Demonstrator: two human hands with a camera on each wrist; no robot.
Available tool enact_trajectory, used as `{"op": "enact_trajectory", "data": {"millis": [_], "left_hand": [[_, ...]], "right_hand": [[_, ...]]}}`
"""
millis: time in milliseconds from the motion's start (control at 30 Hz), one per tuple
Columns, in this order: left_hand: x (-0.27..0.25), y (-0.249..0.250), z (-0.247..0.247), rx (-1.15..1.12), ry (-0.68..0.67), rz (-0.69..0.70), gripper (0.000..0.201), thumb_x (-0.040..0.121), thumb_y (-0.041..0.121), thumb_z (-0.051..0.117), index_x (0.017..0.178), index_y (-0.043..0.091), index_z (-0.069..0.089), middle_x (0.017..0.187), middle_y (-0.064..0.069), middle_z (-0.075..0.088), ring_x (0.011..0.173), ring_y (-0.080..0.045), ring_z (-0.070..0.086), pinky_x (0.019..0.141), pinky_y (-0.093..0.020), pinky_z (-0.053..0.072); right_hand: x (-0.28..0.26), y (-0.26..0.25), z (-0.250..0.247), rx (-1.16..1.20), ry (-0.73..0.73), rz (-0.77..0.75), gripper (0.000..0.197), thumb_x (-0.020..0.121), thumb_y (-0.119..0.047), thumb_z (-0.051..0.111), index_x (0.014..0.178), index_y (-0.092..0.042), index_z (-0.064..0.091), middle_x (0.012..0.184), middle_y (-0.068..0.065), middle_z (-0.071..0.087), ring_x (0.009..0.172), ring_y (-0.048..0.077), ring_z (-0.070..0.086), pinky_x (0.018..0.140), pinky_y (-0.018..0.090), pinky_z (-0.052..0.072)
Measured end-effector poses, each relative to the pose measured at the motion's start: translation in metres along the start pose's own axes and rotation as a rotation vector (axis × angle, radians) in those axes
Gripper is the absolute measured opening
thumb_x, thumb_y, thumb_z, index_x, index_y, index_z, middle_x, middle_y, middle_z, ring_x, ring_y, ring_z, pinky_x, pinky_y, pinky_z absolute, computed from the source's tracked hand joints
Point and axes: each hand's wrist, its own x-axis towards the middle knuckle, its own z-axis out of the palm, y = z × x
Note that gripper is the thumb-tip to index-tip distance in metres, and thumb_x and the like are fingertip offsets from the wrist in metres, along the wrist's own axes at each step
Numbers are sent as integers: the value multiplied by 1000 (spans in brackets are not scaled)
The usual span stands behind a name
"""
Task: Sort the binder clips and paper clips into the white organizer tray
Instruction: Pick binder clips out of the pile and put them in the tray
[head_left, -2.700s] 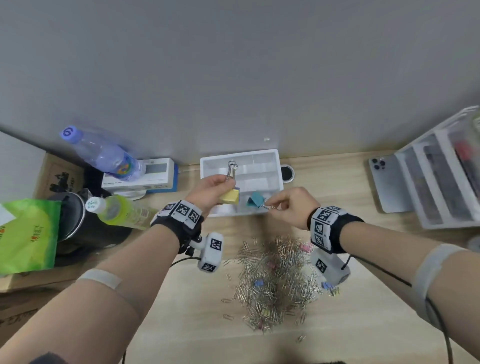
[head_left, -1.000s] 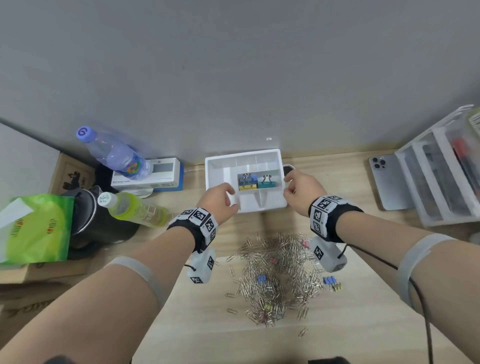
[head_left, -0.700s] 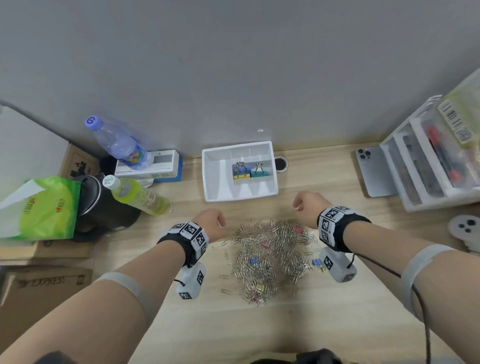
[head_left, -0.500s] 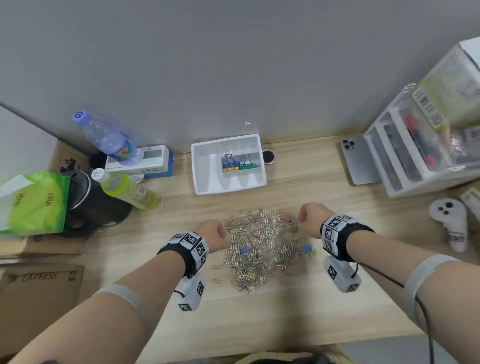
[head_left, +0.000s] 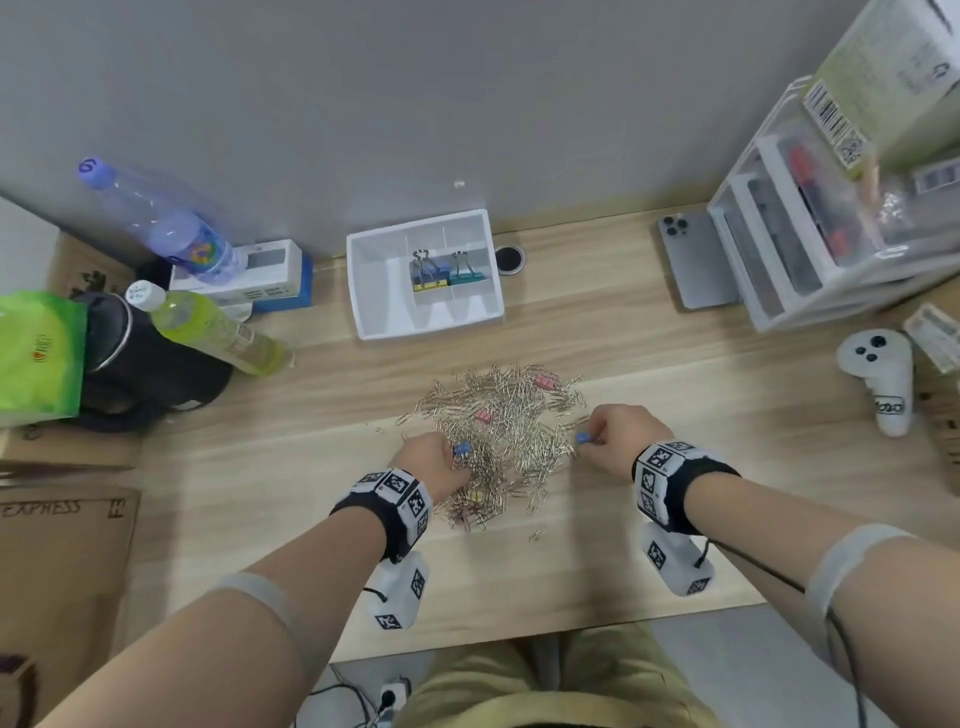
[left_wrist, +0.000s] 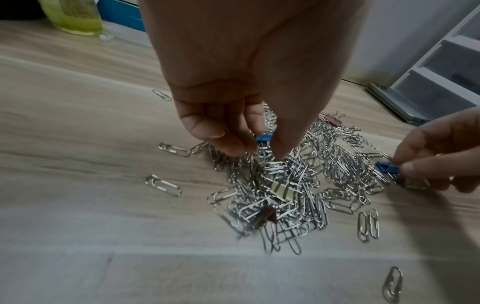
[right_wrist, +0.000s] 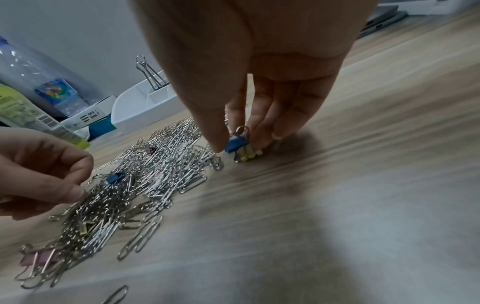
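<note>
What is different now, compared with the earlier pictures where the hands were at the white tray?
Both hands came back from the white organizer tray to the paper clip pile. The left hand now pinches a small blue binder clip; the right hand pinches another blue clip. The yellow and teal binder clips set in the tray remain there.

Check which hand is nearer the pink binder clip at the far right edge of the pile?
Right. The right hand sits just this side of the pink clip, at the pile's right edge. The left hand is across the pile, at its near left side.
</note>
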Motion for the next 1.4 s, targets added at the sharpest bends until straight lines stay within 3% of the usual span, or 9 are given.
{"op": "enact_trajectory", "data": {"millis": [200,267,367,500,667,1033,1133,1267,1400], "left_hand": [[5,3,2,-30,94,-28,19,77,30,65,85,19,52,76,0,61,62,-14,54,54,-25,43],[8,7,2,-42,116,-31,20,80,32,64,87,19,51,75,0,60,59,-13,52,52,-24,40],[12,11,2,-31,143,-17,19,81,31,64,89,19,51,74,3,58,58,-12,51,50,-24,38],[16,15,5,-2,126,-13,16,78,26,67,84,20,54,77,3,59,65,-13,54,55,-25,43],[18,16,6,-32,151,-20,5,79,20,66,79,18,61,79,2,63,74,-18,61,65,-28,53],[8,14,-21,-237,179,-54,17,78,30,75,70,17,68,70,2,69,64,-13,64,57,-26,53],[7,14,-28,-372,120,-80,19,80,32,73,74,15,68,72,-4,72,61,-19,67,55,-30,56],[0,28,-44,-968,-146,-183,11,88,7,65,94,0,57,96,-21,73,83,-29,75,81,-43,60],[-3,41,-48,-1220,-291,-245,19,92,-1,50,111,2,54,103,-23,67,79,-32,67,70,-38,58]], "right_hand": [[1,-7,-2,67,3,-39,6,80,-28,64,75,-29,65,81,-6,67,81,20,65,75,27,54],[1,-6,-4,76,-12,-62,13,78,-24,64,70,-33,61,79,-9,64,83,19,65,77,26,53],[1,-3,-5,69,-41,-84,13,78,-22,64,76,-34,60,80,-14,60,85,16,64,77,26,52],[4,-1,-2,39,-18,-110,14,77,-27,66,91,-29,62,86,-10,61,82,14,59,68,25,46],[8,-6,3,80,27,-111,3,83,-29,66,85,-30,65,85,-10,64,83,14,62,76,27,53],[8,-21,-25,71,28,-57,7,82,-26,66,80,-24,72,80,-7,71,79,16,66,73,29,56],[9,-28,-33,202,-54,-79,11,81,-22,64,74,-19,72,71,-3,72,73,18,70,69,32,59],[7,-46,-39,476,-182,-109,10,83,-14,68,76,-7,72,73,15,73,64,24,67,74,52,60],[4,-76,-42,558,-208,-217,9,81,-17,75,72,-19,75,67,7,74,64,19,67,76,44,60]]}}
